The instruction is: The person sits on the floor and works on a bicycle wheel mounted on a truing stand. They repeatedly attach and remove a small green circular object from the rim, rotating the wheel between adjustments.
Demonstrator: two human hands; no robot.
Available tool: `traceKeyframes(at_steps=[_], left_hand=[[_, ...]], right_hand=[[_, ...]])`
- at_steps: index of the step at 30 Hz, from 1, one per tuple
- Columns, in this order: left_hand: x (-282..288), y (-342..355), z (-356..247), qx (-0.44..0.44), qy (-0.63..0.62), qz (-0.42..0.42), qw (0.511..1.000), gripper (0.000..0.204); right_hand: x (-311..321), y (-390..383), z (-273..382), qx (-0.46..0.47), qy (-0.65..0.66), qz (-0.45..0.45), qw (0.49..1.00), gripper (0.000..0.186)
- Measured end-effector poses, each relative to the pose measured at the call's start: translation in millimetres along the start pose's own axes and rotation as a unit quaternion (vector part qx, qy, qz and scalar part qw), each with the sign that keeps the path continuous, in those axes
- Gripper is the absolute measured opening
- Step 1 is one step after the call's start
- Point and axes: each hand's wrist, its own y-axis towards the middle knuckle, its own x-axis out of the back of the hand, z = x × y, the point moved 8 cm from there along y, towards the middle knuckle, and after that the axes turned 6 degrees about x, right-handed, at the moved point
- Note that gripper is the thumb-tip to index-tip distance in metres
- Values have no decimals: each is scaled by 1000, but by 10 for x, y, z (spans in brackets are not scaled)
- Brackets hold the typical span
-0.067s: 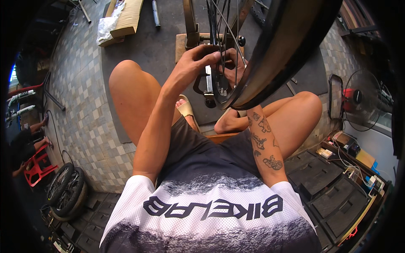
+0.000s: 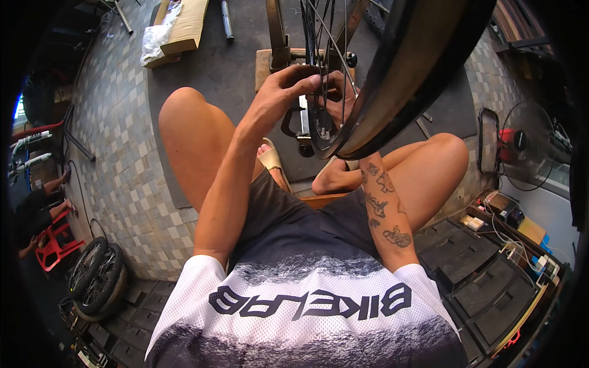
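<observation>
A bicycle wheel with a black rim (image 2: pixel 417 73) and thin spokes (image 2: pixel 325 43) stands upright in a metal stand (image 2: pixel 279 34) with a wooden base (image 2: pixel 264 76). My left hand (image 2: pixel 288 89) reaches in from the near left, its thumb and fingers closed at the spokes just above the lower rim. My right hand (image 2: pixel 340 98) is curled among the spokes opposite it, partly behind the rim and spokes; what its fingertips hold is hidden. A black clamp-like part (image 2: pixel 289 122) of the stand sits below my hands, between my bare knees.
An open cardboard box (image 2: pixel 184 30) and metal tube (image 2: pixel 227 18) lie on the dark mat (image 2: pixel 172 73). At left, another person (image 2: pixel 34 214) is beside a red plastic stool (image 2: pixel 58 242) and stacked tyres (image 2: pixel 92 282). A fan (image 2: pixel 527 144) and cluttered bins (image 2: pixel 466 264) are at right.
</observation>
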Motion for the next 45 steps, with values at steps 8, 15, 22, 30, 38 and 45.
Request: traceKeyframes(at_steps=[8, 15, 22, 30, 38, 45], left_hand=[[21, 56, -37, -22, 30, -30, 999, 59], [-27, 7, -238, -37, 125, -61, 990, 59], [-277, -558, -935, -71, 103, -70, 990, 55], [-184, -607, -1502, -323, -19, -61, 944, 38], [54, -120, -522, -69, -6, -184, 981, 52], [-119, -196, -653, -98, 127, -117, 980, 54]], right_hand=[[224, 30, -293, -134, 249, -134, 950, 21], [468, -302, -258, -186, 271, -198, 923, 22], [498, -494, -492, -200, 235, -190, 932, 21], [421, -502, -515, -212, 222, -182, 934, 23], [496, -616, -413, -287, 65, -165, 941, 29], [418, -623, -889, -288, 150, -162, 932, 32]])
